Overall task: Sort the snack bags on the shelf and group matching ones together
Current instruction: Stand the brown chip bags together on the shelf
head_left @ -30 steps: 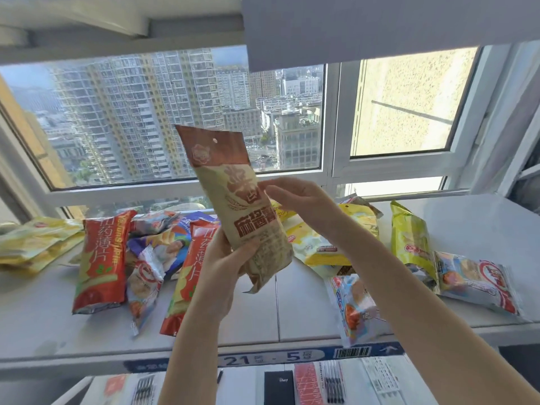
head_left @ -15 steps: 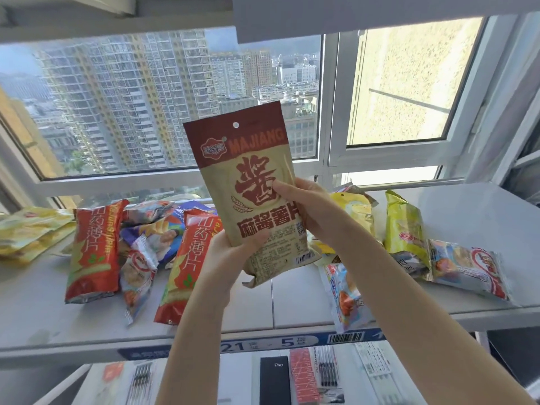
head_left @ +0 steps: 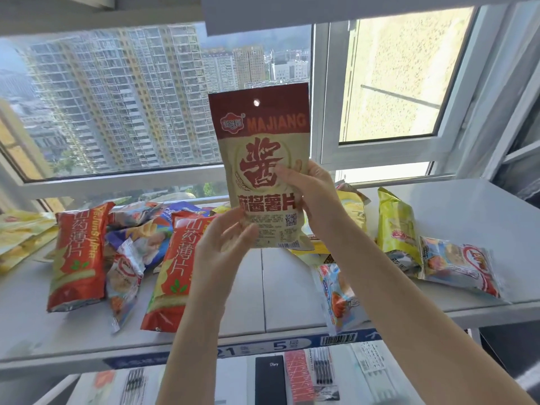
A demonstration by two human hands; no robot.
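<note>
I hold a tan and maroon MAJIANG chip bag point(head_left: 263, 147) upright above the white shelf point(head_left: 292, 302), its front facing me. My right hand point(head_left: 312, 191) grips its right edge; my left hand point(head_left: 225, 241) pinches its lower left corner. Two red yam-chip bags point(head_left: 77, 258) point(head_left: 172, 267) lie on the left of the shelf, with a small clear-and-red bag point(head_left: 124, 276) and a blue bag point(head_left: 152, 232) between them. Yellow bags point(head_left: 20, 232) sit at the far left. On the right lie a yellow bag point(head_left: 350, 211), a yellow-green bag point(head_left: 396, 229) and two small clear-and-red bags point(head_left: 340, 296) point(head_left: 458, 264).
A window point(head_left: 146, 112) runs along the back of the shelf. A blue label strip point(head_left: 263, 344) edges the shelf front. Below it, a lower shelf holds pens and a black notebook point(head_left: 270, 378). A second shelf board point(head_left: 321, 10) hangs overhead.
The bag has been turned from edge-on and tilted to upright with its front toward me, and raised higher. Both hands stayed on it.
</note>
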